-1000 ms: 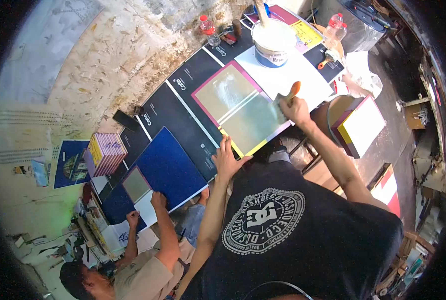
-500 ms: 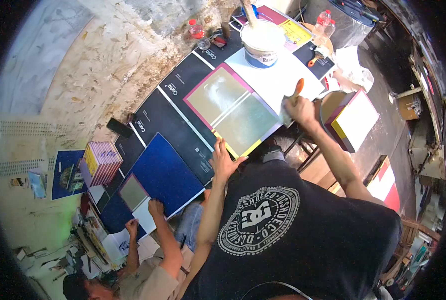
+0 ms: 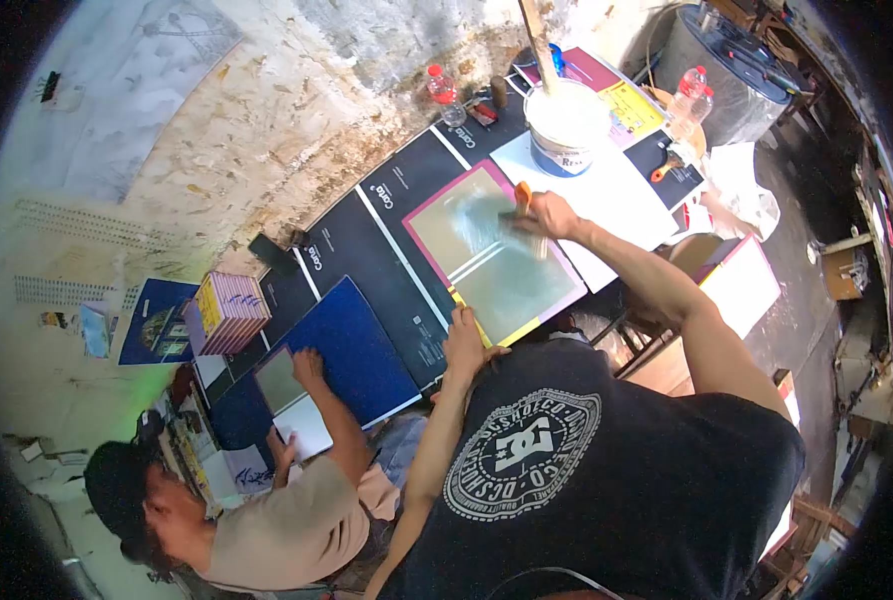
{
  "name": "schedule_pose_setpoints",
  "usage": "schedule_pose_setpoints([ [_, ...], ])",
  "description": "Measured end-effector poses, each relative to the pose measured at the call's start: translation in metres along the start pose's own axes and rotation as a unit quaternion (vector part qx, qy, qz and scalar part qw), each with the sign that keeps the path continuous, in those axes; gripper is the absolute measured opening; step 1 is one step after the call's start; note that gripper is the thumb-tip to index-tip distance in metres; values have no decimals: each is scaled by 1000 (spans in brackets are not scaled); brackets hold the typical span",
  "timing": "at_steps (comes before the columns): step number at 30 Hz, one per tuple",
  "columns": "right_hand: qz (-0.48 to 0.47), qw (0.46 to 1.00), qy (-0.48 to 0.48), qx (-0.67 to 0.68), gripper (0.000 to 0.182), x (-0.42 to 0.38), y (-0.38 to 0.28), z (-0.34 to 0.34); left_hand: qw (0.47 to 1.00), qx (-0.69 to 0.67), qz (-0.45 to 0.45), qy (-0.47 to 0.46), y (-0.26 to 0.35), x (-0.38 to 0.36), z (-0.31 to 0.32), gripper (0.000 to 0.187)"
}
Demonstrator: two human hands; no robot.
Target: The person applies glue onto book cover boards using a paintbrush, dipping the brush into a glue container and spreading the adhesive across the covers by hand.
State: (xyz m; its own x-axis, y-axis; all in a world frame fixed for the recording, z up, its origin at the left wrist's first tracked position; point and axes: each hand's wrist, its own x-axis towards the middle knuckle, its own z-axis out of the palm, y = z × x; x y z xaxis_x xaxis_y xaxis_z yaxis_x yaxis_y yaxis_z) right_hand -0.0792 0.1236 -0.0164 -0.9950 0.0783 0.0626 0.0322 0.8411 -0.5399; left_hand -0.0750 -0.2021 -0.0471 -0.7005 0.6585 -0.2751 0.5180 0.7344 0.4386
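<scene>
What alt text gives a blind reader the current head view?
The right hand holds an orange-handled brush over a grey-green panel edged in pink and yellow; the left hand rests at its yellow edge. A bucket stands beyond; nearby, a co-worker reaches over a blue board.

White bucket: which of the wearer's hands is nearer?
Right. The right hand, gripping the brush, is just below the bucket in view; the left hand is farther, at the board's corner.

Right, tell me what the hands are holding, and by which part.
The right hand holds a brush, seemingly low on its handle; motion blur hides the exact grip. The left hand touches the panel's edge.
</scene>
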Motion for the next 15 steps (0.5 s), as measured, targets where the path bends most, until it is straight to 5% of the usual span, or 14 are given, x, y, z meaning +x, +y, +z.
schedule_pose_setpoints([
  [4,-18,981,193,-31,28,54,-3,-19,999,-4,-34,-6,9,-2,-6,108],
  [6,-73,981,121,131,28,56,-34,-18,998,-15,-59,-14,12,-2,-6,109],
  [10,-170,981,-85,42,30,78,-48,52,998,-1,-58,-3,13,-1,-5,112],
  [13,-162,984,-24,65,20,122,7,71,997,0,-70,-9,19,-3,-7,113],
  [14,-87,993,-80,-22,19,137,13,49,997,1,-72,-10,18,-5,-5,113],
  [15,-97,994,-21,-43,21,155,36,48,997,3,-72,-6,16,-2,-3,112],
])
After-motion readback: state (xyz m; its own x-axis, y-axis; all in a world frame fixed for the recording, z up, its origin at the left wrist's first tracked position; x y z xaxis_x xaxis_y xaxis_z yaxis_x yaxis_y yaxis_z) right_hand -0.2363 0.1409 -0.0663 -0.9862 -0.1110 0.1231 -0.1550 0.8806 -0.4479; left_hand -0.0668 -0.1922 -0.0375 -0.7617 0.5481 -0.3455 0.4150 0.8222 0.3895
